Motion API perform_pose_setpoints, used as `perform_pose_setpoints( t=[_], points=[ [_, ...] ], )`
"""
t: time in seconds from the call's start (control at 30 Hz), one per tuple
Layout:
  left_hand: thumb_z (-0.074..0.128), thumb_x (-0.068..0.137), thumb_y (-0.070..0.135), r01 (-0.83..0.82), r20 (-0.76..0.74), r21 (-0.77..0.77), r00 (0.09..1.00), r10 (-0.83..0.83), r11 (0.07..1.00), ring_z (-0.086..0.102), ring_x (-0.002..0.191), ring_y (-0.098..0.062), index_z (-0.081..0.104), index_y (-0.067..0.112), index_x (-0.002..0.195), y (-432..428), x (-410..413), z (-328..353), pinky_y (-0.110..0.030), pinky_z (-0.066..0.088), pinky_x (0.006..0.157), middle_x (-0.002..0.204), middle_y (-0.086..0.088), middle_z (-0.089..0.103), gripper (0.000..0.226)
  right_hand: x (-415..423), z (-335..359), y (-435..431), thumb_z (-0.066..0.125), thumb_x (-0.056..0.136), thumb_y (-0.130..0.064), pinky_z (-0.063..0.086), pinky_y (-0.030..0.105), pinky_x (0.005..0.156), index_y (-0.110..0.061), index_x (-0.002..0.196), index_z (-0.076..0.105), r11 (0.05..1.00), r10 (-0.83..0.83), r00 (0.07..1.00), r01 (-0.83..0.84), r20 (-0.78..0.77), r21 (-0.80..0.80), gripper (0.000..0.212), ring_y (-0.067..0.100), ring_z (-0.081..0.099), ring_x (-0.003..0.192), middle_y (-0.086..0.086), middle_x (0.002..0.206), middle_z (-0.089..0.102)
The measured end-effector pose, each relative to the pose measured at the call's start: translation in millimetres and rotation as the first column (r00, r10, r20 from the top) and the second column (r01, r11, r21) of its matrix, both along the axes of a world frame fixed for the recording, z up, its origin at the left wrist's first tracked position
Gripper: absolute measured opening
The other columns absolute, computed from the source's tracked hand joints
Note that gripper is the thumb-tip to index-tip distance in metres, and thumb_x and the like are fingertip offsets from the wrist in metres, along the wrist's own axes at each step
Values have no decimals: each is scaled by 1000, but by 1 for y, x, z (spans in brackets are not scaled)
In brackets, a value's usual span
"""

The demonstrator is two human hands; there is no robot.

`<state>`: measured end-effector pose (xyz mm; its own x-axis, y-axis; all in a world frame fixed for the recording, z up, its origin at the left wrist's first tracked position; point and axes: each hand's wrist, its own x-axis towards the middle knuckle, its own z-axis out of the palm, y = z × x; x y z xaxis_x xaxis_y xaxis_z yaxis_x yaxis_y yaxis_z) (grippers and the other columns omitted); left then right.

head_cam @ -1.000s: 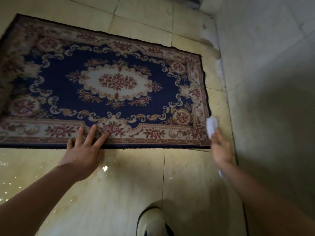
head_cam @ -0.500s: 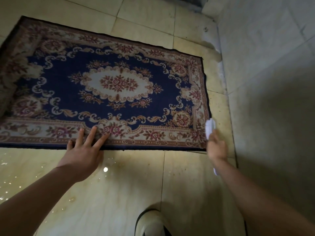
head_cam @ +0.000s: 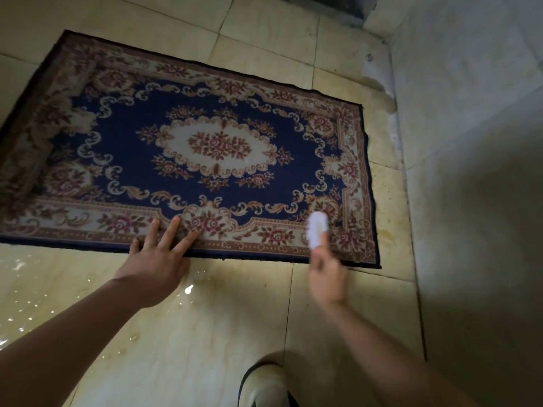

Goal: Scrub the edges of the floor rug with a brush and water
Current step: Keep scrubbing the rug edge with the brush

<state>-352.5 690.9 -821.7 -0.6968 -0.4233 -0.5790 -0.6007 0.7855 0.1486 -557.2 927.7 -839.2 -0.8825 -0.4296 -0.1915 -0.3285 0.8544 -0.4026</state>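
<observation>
A navy floor rug (head_cam: 205,154) with a cream floral border lies flat on the wet tiled floor. My left hand (head_cam: 155,259) presses its straight, spread fingers on the rug's near border. My right hand (head_cam: 326,277) grips a white brush (head_cam: 316,229), blurred by motion, whose head lies over the near border close to the rug's right corner. The brush's handle is hidden inside the hand.
Cream floor tiles (head_cam: 176,333) in front of the rug shine with water drops. A grey wall (head_cam: 470,171) rises close to the rug's right edge. The toe of a light shoe (head_cam: 264,383) shows at the bottom.
My right hand has moved the brush left, from the rug's right edge onto the near border. The left hand has stayed pressed on the rug.
</observation>
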Motion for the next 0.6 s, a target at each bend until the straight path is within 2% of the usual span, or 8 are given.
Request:
perform_pose_setpoints(
  t=[0.07,0.13,0.23,0.3,0.33,0.43,0.5,0.6],
  points=[
    [18,100,44,0,8,-1,1000,0,1000,-20,143,-33,-17,38,147,0,1,2,-52,5,118,155,-3,-28,59,42,4,-6,31,101,-36,29,8,39,-32,148,17,940,340,929,-336,147,-54,49,-1,37,42,-5,57,47],
    [18,100,44,-2,1,11,1000,2,1000,-21,143,-32,-16,39,147,0,1,2,-52,4,118,155,-2,-27,58,36,12,-2,32,102,-38,31,13,41,-43,144,21,898,440,855,-425,275,-114,44,2,37,40,-6,58,50],
    [18,100,44,-14,-11,42,1000,14,999,-21,143,-29,-11,41,148,-4,3,4,-50,4,118,156,1,-25,56,-15,20,-2,37,102,-30,41,20,43,-44,143,31,984,110,975,-79,194,-161,44,9,52,52,2,83,66],
    [19,101,44,-36,-25,82,999,38,996,-19,144,-26,-3,43,149,-9,3,5,-48,6,118,157,5,-22,53,-30,17,-4,34,103,-26,50,30,54,-32,146,36,969,-245,967,247,69,-23,43,24,61,69,14,92,66],
    [19,101,44,-43,-36,92,998,46,995,-19,145,-24,1,43,149,-12,3,5,-47,7,119,157,6,-21,52,-22,14,-10,34,102,-23,50,31,59,-25,144,42,954,-299,954,299,27,17,42,28,62,75,17,93,66],
    [18,101,44,-35,-43,86,998,39,996,-18,145,-23,4,43,149,-14,3,5,-45,8,119,157,8,-20,50,47,5,-36,38,101,-23,41,28,53,-21,140,46,995,100,987,-99,124,-12,40,26,63,65,12,76,64],
    [19,101,44,-37,-70,76,997,42,996,-17,145,-21,4,43,149,-14,6,2,-44,9,118,157,9,-19,50,79,10,-43,37,102,-30,38,26,47,-37,147,25,910,410,869,-412,277,-51,47,17,54,52,3,63,57],
    [22,100,43,-89,-156,94,982,103,992,-14,146,-17,5,38,150,-19,16,0,-43,11,119,158,6,-15,53,43,22,-42,38,102,-30,36,19,42,-45,143,28,896,443,849,-430,288,-110,45,11,51,47,0,69,63]
  ],
)
